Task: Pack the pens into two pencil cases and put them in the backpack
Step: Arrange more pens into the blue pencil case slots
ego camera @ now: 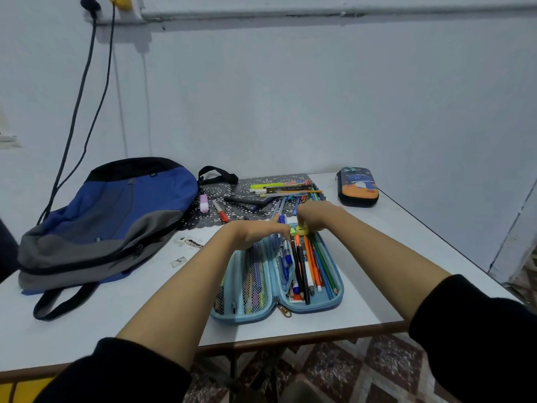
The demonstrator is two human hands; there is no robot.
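Note:
A light blue pencil case (337, 298) lies open flat on the white table, its right half full of several pens and pencils (308, 269), its left mesh half holding more. My left hand (255, 231) rests on the case's far edge, fingers on a blue pen (281, 219). My right hand (315, 216) grips a yellow-green pen top (300, 230) at the case's far end. A loose pile of pens (286, 190) lies behind on a dark lace mat. A second, dark blue and orange pencil case (359, 186) stands closed at the back right. The blue and grey backpack (107, 219) lies at left.
A pink eraser (204, 203) and a red marker (221, 212) lie on the mat (220, 190) near the backpack. Small paper scraps (189, 242) sit on the table. Black cables (87, 91) hang down the wall at left. The table's front edge (290, 338) is close to me.

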